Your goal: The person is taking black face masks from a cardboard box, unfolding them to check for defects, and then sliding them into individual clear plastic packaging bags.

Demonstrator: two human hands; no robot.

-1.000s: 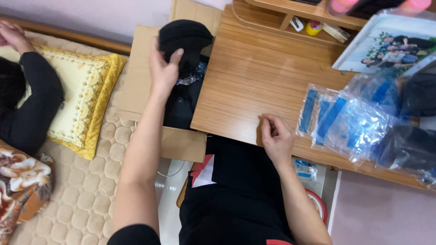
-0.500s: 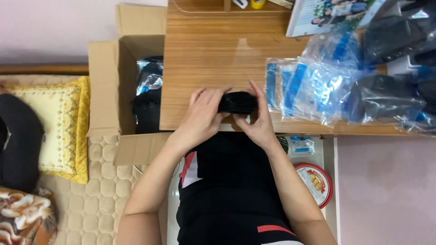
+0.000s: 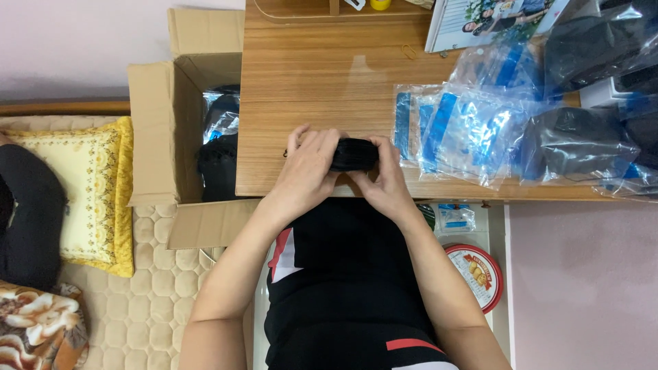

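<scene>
**Both hands around a black bundle at the desk edge**

Head view: the left hand [image 3: 310, 163] and the right hand [image 3: 385, 177] are both closed on 1 small black bundle [image 3: 354, 154], which sits between them, low over the wooden desk [image 3: 322, 75] near its front edge. The left fingers curl over the bundle's near end from above; the right thumb and fingers pinch its other end. Whether the bundle rests on the desk or is lifted just clear cannot be told.

Just right of the right hand lies a heap of clear bags [image 3: 473, 133] with blue strips, some holding dark items. To the left of the left hand, beside the desk, an open cardboard box [image 3: 161, 130] holds more dark wrapped goods. Below the right forearm, a round red tin [image 3: 474, 275] sits on the floor. Far left are a yellow cushion [image 3: 89, 188] and a black sleeve [image 3: 31, 219] belonging to another person.

To handle this well, in my judgement, the 2 hands should press evenly from both ends so the soft bundle stays compact, keep it low over the wood for support, and stay clear of the slippery bags just beside the right hand.
</scene>
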